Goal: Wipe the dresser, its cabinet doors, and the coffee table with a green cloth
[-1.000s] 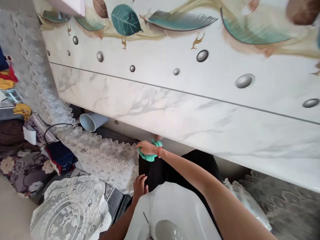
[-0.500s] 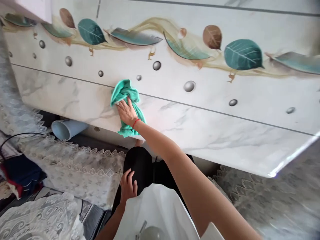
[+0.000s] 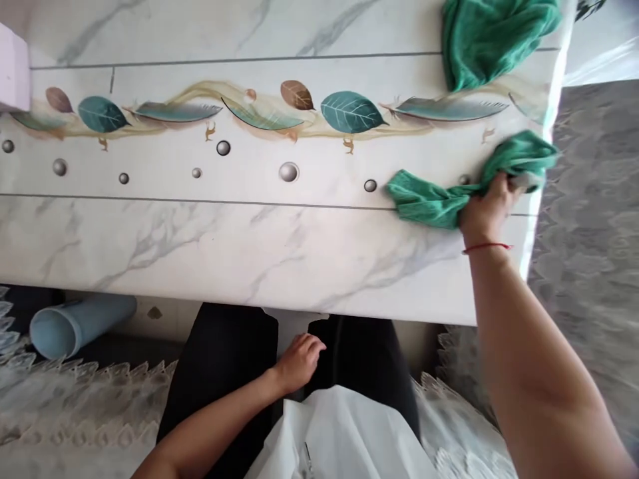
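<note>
My right hand (image 3: 486, 206), with a red string bracelet at the wrist, grips a crumpled green cloth (image 3: 429, 201) against the patterned tabletop (image 3: 200, 246). Part of the cloth bunches near the table's right edge, and a tail of it trails to the left. A grey-white patch shows beside my fingers; I cannot make out what it is. My left hand (image 3: 300, 362) is over my lap below the table's near edge, its fingers curled in with nothing visible in them.
Another green cloth (image 3: 494, 43) lies at the far right of the table. A pale pink box (image 3: 14, 70) stands at the far left. Under the near edge a light blue bin (image 3: 82, 326) lies on its side. Lace-trimmed grey covers (image 3: 584, 266) border the table on the right.
My right hand has swept the green cloth from the near middle to the table's right end. My left hand has shifted to the middle of my lap, and the view has turned right.
</note>
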The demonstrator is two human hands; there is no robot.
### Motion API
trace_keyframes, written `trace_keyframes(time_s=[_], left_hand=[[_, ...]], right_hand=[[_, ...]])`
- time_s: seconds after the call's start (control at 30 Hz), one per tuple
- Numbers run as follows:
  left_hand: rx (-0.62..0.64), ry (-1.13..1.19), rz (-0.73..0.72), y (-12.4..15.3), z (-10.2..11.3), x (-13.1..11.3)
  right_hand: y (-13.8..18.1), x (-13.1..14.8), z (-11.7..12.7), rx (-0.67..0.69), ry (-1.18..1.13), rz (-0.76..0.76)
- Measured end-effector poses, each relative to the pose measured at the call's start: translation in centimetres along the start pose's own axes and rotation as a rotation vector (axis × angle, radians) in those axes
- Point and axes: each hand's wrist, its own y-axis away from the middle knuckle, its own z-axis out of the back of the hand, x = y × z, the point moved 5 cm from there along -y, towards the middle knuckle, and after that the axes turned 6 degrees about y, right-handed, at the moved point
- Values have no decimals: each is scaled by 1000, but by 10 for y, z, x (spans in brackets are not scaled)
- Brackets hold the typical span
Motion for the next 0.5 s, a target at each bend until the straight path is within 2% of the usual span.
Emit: trace_keyframes(time_s=[0.03,0.07,0.1,0.13,0.17,0.23,0.3,0.33,0.37,0.4,0.43,0.5], left_hand=[[69,-62,7,-2,0,4],[130,-130,14,-1,0,8],[178,-200,21,2,-1,12],[212,-268,25,6,-2,17],[235,-329,31,11,-5,22],[227,-439,70,22,-14,34],[176,-548,165,32,-26,46],[152,-595,221,36,-33,50],[131,-627,259,40,-41,51],[118,-638,273,43,-48,48],[121,-632,262,46,-54,43],[150,-601,191,48,-63,25]], right_hand=[[7,7,1,-42,-46,-20],[21,31,-3,-32,-94,14],[43,71,-11,24,-138,99],[72,123,-20,107,-176,219],[111,182,-32,249,-168,387],[200,293,-46,364,-202,647],[290,374,-53,425,-234,956],[325,395,-54,434,-234,1100],[348,402,-53,440,-226,1201],[358,398,-51,443,-211,1255],[355,384,-46,442,-194,1262],[327,341,-32,428,-176,1211]])
